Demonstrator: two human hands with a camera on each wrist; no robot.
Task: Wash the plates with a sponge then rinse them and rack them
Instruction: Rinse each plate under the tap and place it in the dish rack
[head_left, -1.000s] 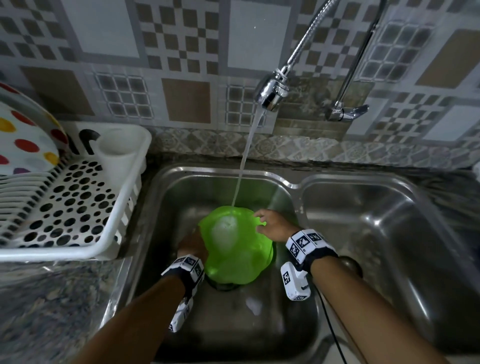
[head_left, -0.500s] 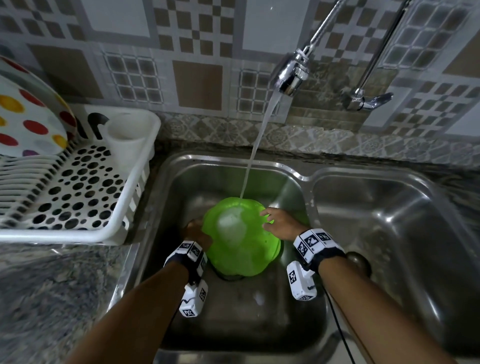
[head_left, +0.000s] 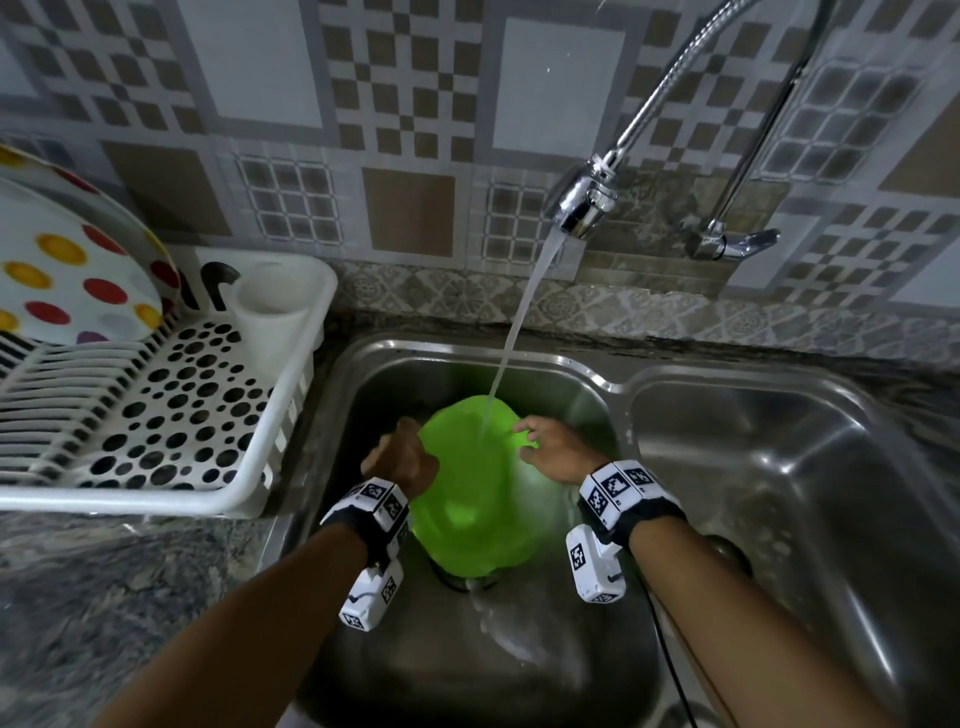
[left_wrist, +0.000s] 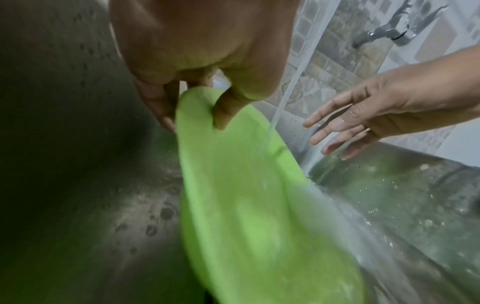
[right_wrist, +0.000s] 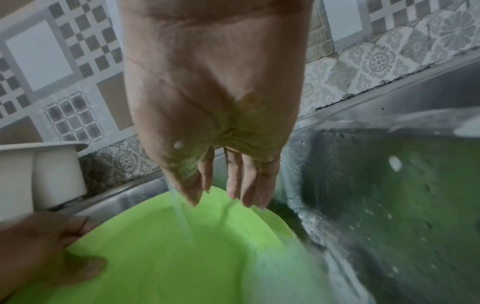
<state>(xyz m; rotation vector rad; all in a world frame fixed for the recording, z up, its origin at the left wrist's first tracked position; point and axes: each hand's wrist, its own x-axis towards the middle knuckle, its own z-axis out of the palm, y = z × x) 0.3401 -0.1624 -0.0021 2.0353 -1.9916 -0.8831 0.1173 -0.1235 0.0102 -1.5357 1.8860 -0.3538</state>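
Note:
A bright green plate (head_left: 475, 488) (left_wrist: 249, 205) (right_wrist: 168, 257) is tilted inside the left basin under the running water stream (head_left: 519, 332). My left hand (head_left: 400, 457) (left_wrist: 197, 86) pinches its left rim, thumb on the front face and fingers behind. My right hand (head_left: 550, 452) (right_wrist: 223, 164) is open with straight wet fingers (left_wrist: 335, 131), hovering by the plate's upper right edge beside the stream. I cannot tell whether those fingers touch the plate. No sponge is in view.
A white dish rack (head_left: 156, 415) stands on the counter at left, holding a white plate with coloured dots (head_left: 67, 270) and a white cutlery cup (head_left: 270, 317). The faucet head (head_left: 582, 208) hangs above the steel sink (head_left: 753, 457); its right basin holds nothing.
The plate has tipped more upright under the stream. My left hand slid up its left rim, and my right hand drew back toward the plate's upper right edge.

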